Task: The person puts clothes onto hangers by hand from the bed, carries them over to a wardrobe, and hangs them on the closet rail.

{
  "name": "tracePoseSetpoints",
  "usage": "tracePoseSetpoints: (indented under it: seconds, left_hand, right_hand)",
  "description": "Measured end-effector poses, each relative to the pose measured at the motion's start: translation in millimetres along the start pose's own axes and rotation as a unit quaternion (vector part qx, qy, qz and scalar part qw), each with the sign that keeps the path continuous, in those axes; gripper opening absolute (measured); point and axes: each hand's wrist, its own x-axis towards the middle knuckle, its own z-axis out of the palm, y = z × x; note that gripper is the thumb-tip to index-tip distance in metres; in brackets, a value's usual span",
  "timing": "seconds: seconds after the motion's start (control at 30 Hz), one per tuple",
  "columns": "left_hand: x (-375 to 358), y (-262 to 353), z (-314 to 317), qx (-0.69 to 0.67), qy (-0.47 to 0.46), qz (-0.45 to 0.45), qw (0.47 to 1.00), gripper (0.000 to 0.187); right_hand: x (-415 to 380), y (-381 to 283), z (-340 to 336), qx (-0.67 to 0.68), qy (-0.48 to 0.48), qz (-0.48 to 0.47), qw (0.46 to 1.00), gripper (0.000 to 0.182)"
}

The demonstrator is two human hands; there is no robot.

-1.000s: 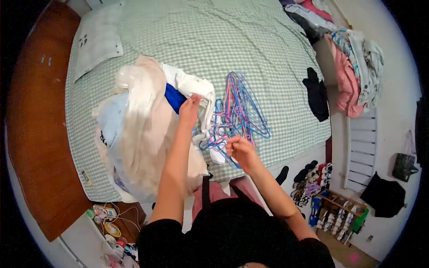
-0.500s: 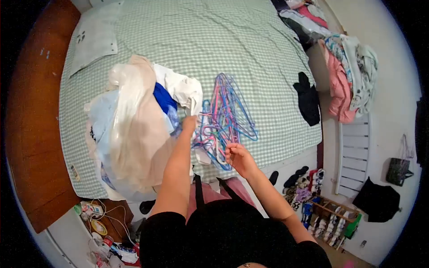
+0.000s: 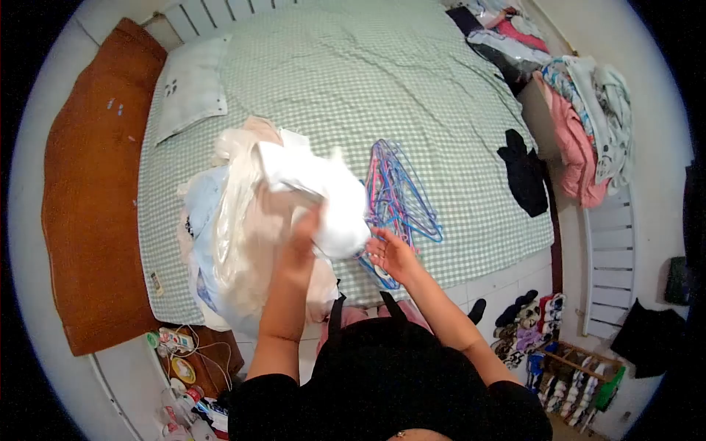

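Observation:
A white garment [image 3: 334,202], blurred by motion, is lifted above the bed with my left hand [image 3: 303,234] closed on its lower left side. My right hand [image 3: 390,253] is just beside the garment's lower right edge, fingers apart and nothing in them. Behind that hand, a heap of blue, pink and purple clothes hangers [image 3: 401,195] lies on the checked sheet. To the left spreads a pile of clothes [image 3: 239,213] in cream, beige and light blue, partly covered by my left arm and the white garment.
The bed has a green-and-white checked sheet [image 3: 331,81] and a pillow [image 3: 193,95]. A black garment [image 3: 523,173] lies near its right edge. Shoes [image 3: 526,316] and a shoe rack [image 3: 577,378] stand at lower right; a cluttered nightstand [image 3: 228,353] at lower left.
My left hand has lifted the white garment off the pile, up and toward me. My right hand stays near the hangers with its fingers spread wider. The whole view has shifted slightly.

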Motion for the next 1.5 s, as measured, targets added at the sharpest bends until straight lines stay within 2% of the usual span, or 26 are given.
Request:
tracePoseSetpoints:
  seconds: [0.07, 0.1, 0.13, 0.23, 0.27, 0.37, 0.4, 0.43, 0.47, 0.5, 0.57, 0.6, 0.63, 0.7, 0.77, 0.83, 0.9, 0.93, 1.0, 1.03, 1.27, 1.3, 1.33, 1.37, 1.43, 1.5]
  left_hand:
    - [-17, -6, 25, 0.151, -0.211, -0.150, 0.954, 0.026]
    - [-25, -8, 37, 0.232, -0.327, -0.188, 0.896, 0.024]
    - [-32, -24, 40, 0.243, -0.338, -0.191, 0.889, 0.026]
    - [-44, -41, 27, 0.290, -0.158, -0.199, 0.923, 0.036]
    - [-48, -45, 23, 0.310, -0.101, -0.154, 0.933, 0.043]
    - [-60, -40, 33, 0.229, -0.057, -0.030, 0.971, 0.075]
    - [-64, -41, 43, 0.229, -0.053, -0.025, 0.972, 0.075]
    - [-66, -42, 54, 0.236, -0.031, 0.052, 0.970, 0.080]
    - [-66, -44, 63, 0.241, -0.007, 0.128, 0.962, 0.088]
    - [-65, -45, 67, 0.241, -0.005, 0.132, 0.962, 0.088]
    - [-62, -46, 74, 0.452, 0.018, 0.215, 0.866, 0.101]
    - [-61, -49, 85, 0.447, 0.079, 0.248, 0.856, 0.081]
    - [-58, -50, 77, 0.447, 0.083, 0.251, 0.855, 0.081]
    - [-51, -45, 48, 0.501, 0.166, 0.199, 0.826, 0.047]
    - [-60, -29, 48, 0.370, 0.289, 0.295, 0.832, 0.026]
    - [-70, -4, 37, 0.346, 0.374, 0.403, 0.760, 0.026]
    - [-97, 27, 47, 0.231, 0.298, 0.407, 0.832, 0.025]
    - [-103, 35, 46, 0.232, 0.302, 0.410, 0.829, 0.025]
    - [-112, 46, 43, 0.069, 0.264, 0.453, 0.849, 0.024]
    - [-115, 51, 43, 0.069, 0.265, 0.457, 0.846, 0.024]
    - [-129, 67, 50, 0.089, 0.310, 0.444, 0.836, 0.027]
    - [-123, 61, 37, 0.286, 0.426, 0.467, 0.721, 0.028]
    - [-120, 57, 31, 0.465, 0.513, 0.458, 0.558, 0.031]
    - [-119, 48, 27, 0.465, 0.513, 0.458, 0.557, 0.031]
    - [-115, 21, 39, 0.525, 0.413, 0.447, 0.595, 0.030]
    - [-104, 0, 61, 0.438, 0.246, 0.299, 0.812, 0.030]
  right_hand:
    - [2, -3, 28, 0.006, -0.053, -0.045, 0.998, 0.052]
    - [10, -2, 18, -0.117, -0.132, -0.153, 0.972, 0.052]
    - [9, -9, 26, -0.107, -0.156, -0.182, 0.965, 0.051]
    - [1, -35, 47, -0.039, -0.162, -0.184, 0.969, 0.048]
    - [-1, -44, 53, -0.034, -0.161, -0.185, 0.969, 0.048]
    - [-6, -61, 68, -0.025, -0.170, -0.193, 0.966, 0.046]
    - [-7, -63, 72, -0.031, -0.172, -0.195, 0.965, 0.045]
    - [-9, -66, 75, -0.037, -0.173, -0.197, 0.964, 0.044]
    - [-11, -67, 77, -0.048, -0.174, -0.198, 0.963, 0.044]
    - [-14, -68, 78, -0.059, -0.174, -0.201, 0.962, 0.043]
    - [-21, -67, 79, -0.100, -0.168, -0.211, 0.958, 0.042]
    - [-24, -66, 80, -0.125, -0.163, -0.219, 0.954, 0.042]
    - [-30, -67, 81, -0.182, -0.153, -0.236, 0.942, 0.041]
    - [-39, -76, 80, -0.331, -0.114, -0.284, 0.892, 0.040]
    - [-34, -91, 67, -0.350, -0.120, -0.293, 0.882, 0.037]
    - [-36, -107, 67, -0.219, -0.068, -0.317, 0.921, 0.034]
    - [-47, -127, 81, -0.114, -0.056, -0.263, 0.956, 0.031]
    - [-41, -129, 80, -0.093, -0.107, -0.306, 0.942, 0.028]
    - [-47, -126, 87, -0.150, -0.130, -0.309, 0.930, 0.026]
    - [-52, -124, 93, -0.204, -0.148, -0.314, 0.915, 0.025]
    - [-40, -115, 95, -0.192, -0.166, -0.270, 0.929, 0.027]
    - [-39, -113, 96, -0.182, -0.176, -0.260, 0.932, 0.028]
    - [-42, -109, 99, -0.182, -0.177, -0.259, 0.932, 0.028]
    - [-45, -106, 103, -0.191, -0.181, -0.256, 0.930, 0.029]
    - [-43, -98, 102, -0.197, -0.187, -0.250, 0.929, 0.031]
    - [-33, -88, 93, -0.272, -0.240, -0.194, 0.911, 0.033]
